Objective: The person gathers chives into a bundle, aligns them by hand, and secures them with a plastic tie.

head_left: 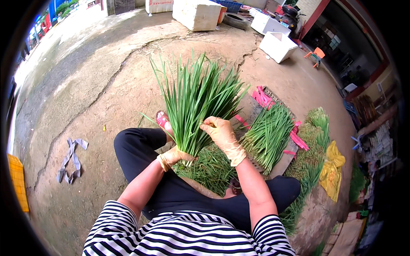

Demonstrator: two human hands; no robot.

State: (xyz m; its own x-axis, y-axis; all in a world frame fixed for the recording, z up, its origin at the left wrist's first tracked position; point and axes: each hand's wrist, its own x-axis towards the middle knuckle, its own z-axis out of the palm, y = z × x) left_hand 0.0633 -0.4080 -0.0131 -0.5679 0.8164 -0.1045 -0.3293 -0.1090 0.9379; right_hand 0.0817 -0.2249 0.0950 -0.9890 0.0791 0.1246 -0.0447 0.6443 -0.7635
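Note:
A thick bunch of long green garlic chives (198,96) stands fanned out in front of me, leaf tips pointing away. My left hand (173,157), in a pale thin glove, is wrapped round its stem end. Gloved as well, my right hand (223,135) has thumb and fingers pinched together at the bunch's right side, on leaves partway up. Between my legs lies a heap of loose green leaves (207,170). To the right, another pile of chives (273,132) rests on a low flat board (282,164), with pink strips (262,97) around it.
More chives (309,158) lie in a long row at the right, beside a yellow plastic bag (332,166). A grey cloth strip (70,160) is on the concrete at left. White foam boxes (196,15), a tyre (236,20) and an orange chair (317,54) stand farther off.

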